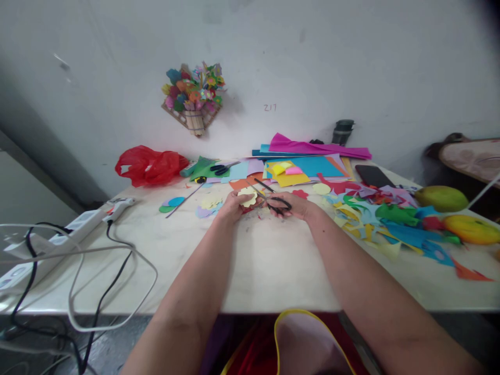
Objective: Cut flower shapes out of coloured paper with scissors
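My left hand [233,204] is closed on a pale yellow paper flower [247,196] with a scalloped edge. In my right hand [299,207] is a pair of black-handled scissors [280,204], its blades pointing left and standing apart just beside the flower. Both hands are over the middle of the table. Small paper snips lie beneath them. A red paper flower [300,194] and a pale yellow paper circle [321,188] lie beyond my right hand. Left of my left hand are more pale yellow and lilac paper cutouts [210,206].
Paper scraps [390,219] cover the right side, with mangoes [441,198] and a phone [374,176] nearby. Paper sheets [320,166], other scissors [222,169] and a red plastic bag [150,165] lie at the back. A power strip [78,229] with cables occupies the left.
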Motion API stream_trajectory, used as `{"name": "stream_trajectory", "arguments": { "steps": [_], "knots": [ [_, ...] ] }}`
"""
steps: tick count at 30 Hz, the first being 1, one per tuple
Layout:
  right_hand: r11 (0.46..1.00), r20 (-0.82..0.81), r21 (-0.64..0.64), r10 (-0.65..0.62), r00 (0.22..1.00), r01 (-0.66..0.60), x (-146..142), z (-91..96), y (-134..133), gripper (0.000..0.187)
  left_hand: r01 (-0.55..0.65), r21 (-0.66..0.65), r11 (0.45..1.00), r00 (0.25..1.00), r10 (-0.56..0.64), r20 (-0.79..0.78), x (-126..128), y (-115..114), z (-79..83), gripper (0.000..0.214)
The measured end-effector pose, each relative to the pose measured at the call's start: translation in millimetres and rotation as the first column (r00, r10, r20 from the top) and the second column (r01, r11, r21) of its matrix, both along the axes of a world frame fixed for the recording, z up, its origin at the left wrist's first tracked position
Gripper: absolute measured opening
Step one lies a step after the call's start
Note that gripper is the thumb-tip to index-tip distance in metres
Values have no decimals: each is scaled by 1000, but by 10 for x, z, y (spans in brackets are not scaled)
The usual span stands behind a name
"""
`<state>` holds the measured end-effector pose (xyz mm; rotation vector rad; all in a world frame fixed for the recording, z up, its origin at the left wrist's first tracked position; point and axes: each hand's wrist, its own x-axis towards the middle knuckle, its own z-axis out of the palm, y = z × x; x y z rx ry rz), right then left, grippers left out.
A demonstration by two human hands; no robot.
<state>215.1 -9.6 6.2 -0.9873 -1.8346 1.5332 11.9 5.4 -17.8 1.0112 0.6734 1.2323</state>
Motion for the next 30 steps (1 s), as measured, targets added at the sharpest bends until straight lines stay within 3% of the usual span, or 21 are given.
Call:
{"name": "stream_trajectory", "arguments": {
  "steps": [30],
  "knots": [
    [998, -13, -39, -58, 998, 57, -40, -1, -4, 23, -27, 37, 999, 999, 28, -23, -8, 30, -29, 30]
  ]
}}
